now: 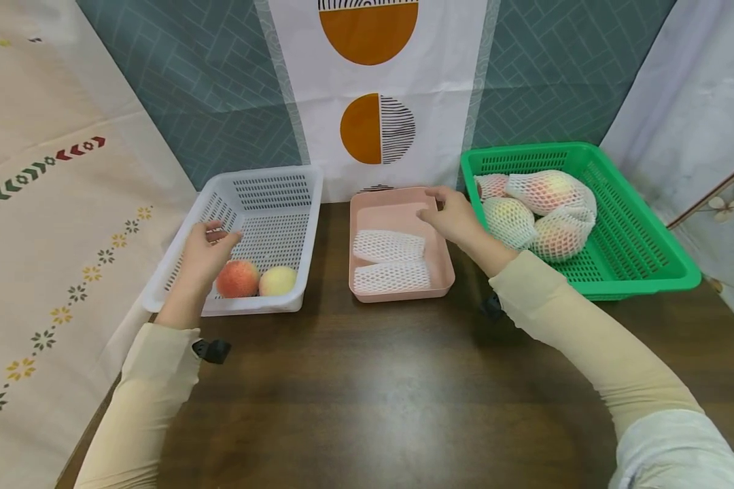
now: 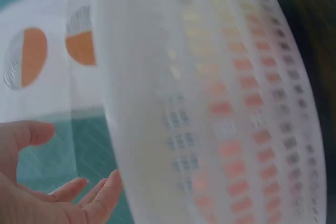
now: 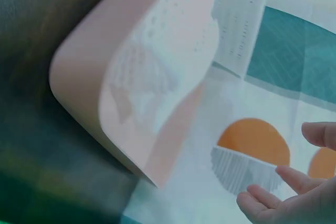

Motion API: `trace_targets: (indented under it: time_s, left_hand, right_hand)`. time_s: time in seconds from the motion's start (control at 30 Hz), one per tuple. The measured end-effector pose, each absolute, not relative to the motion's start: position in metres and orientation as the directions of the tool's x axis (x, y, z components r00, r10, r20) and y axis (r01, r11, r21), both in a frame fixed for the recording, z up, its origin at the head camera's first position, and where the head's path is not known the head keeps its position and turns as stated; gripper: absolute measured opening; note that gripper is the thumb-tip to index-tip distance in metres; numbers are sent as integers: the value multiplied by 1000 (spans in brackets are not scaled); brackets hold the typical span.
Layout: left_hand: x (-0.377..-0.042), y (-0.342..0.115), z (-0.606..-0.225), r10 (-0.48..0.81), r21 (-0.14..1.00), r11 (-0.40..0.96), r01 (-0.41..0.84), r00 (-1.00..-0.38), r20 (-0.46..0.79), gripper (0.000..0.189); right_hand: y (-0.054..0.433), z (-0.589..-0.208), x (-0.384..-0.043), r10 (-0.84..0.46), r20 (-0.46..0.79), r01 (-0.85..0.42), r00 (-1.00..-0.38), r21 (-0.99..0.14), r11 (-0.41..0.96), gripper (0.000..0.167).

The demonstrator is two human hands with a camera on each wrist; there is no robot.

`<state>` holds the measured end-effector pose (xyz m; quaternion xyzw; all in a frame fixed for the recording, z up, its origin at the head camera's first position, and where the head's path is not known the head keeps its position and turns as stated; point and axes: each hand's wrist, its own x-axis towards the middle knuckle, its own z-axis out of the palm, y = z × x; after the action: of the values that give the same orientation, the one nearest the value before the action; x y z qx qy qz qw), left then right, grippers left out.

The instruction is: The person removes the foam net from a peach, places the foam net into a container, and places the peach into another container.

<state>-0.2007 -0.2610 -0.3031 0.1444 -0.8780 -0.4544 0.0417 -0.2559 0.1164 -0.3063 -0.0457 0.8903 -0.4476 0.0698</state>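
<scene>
Over the left side of a white plastic basket (image 1: 313, 224) hovers my left hand (image 1: 204, 252), fingers loosely bent around nothing. In that basket a red peach (image 1: 237, 279) and a pale yellow peach (image 1: 278, 280) sit side by side at the near end. My right hand (image 1: 455, 219) is above the right edge of a shallow pink tray (image 1: 388, 210), thumb and fingers apart and holding nothing. Two white foam net sleeves (image 1: 389, 246) lie flat in the tray, one in front of the other. The left wrist view shows the left hand's fingers (image 2: 100, 195) spread beside the basket wall.
At the right stands a green basket (image 1: 645, 251) with several fruits in foam nets (image 1: 559, 238) heaped toward its left. A patterned cloth (image 1: 379, 68) hangs behind the containers. Brown tabletop (image 1: 367, 380) stretches in front of them.
</scene>
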Motion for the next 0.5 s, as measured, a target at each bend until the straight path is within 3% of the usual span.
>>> trace_targets:
  time_s: [0.5]
  left_hand:
    - [-197,-198,-290,-130,923,384,10,-989,65,55]
  right_hand:
    - [137,-268,-255,-120,-33,-39,-992,-830,556,57]
